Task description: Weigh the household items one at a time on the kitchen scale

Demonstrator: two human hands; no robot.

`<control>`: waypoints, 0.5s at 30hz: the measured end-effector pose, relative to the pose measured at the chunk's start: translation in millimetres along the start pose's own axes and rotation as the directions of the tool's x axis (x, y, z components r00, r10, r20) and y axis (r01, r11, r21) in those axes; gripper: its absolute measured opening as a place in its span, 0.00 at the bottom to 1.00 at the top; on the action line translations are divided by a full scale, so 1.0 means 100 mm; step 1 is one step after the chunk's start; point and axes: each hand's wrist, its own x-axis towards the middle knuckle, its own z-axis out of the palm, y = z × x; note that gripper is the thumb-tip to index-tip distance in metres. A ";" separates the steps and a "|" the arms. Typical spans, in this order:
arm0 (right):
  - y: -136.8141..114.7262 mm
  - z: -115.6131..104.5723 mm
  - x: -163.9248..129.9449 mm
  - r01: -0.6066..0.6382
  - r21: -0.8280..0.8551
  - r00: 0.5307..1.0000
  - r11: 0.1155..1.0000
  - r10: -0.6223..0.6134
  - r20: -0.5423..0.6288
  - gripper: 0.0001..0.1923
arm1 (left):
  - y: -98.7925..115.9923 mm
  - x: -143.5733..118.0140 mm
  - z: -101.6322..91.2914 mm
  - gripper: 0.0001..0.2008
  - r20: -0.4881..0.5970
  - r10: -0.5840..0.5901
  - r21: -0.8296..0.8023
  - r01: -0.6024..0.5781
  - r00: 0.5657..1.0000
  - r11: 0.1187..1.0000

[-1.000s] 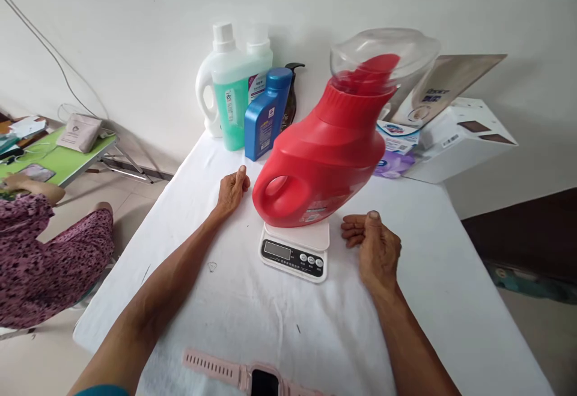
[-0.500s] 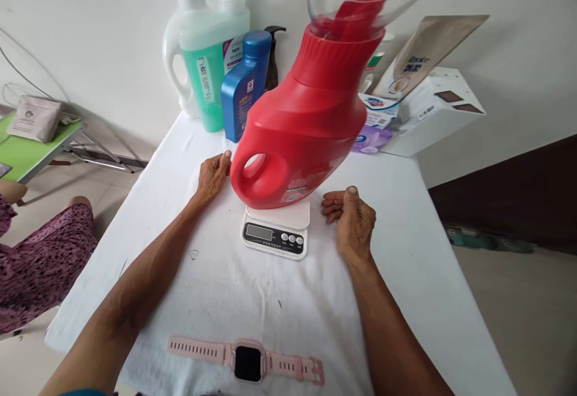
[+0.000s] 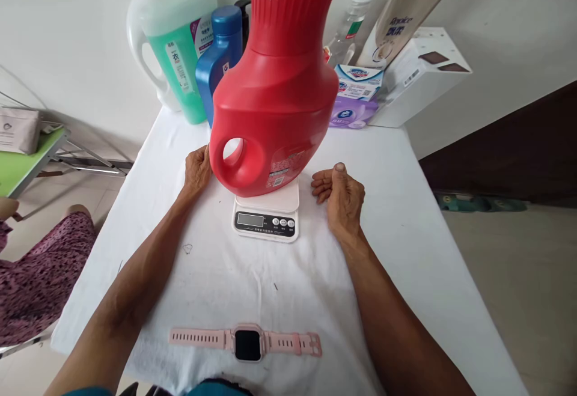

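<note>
A big red detergent jug [image 3: 274, 101] with a handle hole stands on a small white kitchen scale [image 3: 267, 216] in the middle of the white table [image 3: 406, 216]. Its clear cap is cut off by the top edge. My left hand [image 3: 197, 169] rests on the cloth just left of the jug's handle, fingers loosely curled, close to or touching the jug. To the right of the scale lies my right hand [image 3: 339, 194], fingers curled with nothing in them. A pink smartwatch [image 3: 247, 343] lies flat near the front edge.
Against the wall stand a white and green detergent bottle [image 3: 174, 47], a blue bottle [image 3: 219, 56], a dark pump bottle, a clear bottle, soap packs [image 3: 354, 98], a white box [image 3: 419, 74] and a pouch. A person in a purple patterned garment [image 3: 31, 276] sits at left by a green table [image 3: 22, 164].
The camera has tilted down and closer, so the jug looks larger and more upright and the watch shows fully. Both hands stay beside the scale; the left one sits nearer the jug's handle.
</note>
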 end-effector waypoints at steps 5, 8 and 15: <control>0.00 0.00 0.00 0.007 0.006 1.000 1.000 -0.007 0.002 0.38 | 0.00 0.00 0.00 0.27 -0.003 0.026 -0.028 -0.026 1.000 0.999; 0.01 0.01 0.01 0.004 0.019 1.000 1.000 -0.003 -0.005 0.38 | -0.02 -0.01 0.00 0.28 0.003 0.021 -0.040 -0.021 1.000 0.999; 0.01 0.01 0.03 0.008 0.039 1.000 0.999 -0.007 -0.019 0.39 | -0.06 -0.02 0.00 0.27 -0.022 0.065 -0.086 -0.067 0.998 0.994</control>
